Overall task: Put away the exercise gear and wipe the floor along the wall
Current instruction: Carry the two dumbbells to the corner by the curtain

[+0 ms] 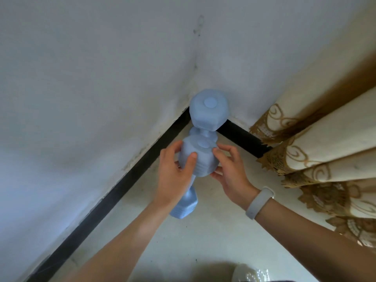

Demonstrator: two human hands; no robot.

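White walls [91, 68] meet at frame centre, where one pale blue plastic dumbbell [209, 112] stands upright. I see my left hand [175, 171] and right hand [230, 169], fingers curled, gripping a second blue dumbbell [198, 157] just below.

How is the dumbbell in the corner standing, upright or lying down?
Upright: the corner dumbbell stands on end, its flat cap facing up and its lower head below it.

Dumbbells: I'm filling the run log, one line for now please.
left hand + right hand: grip near dumbbell | second dumbbell: upright in corner | wiping: not started
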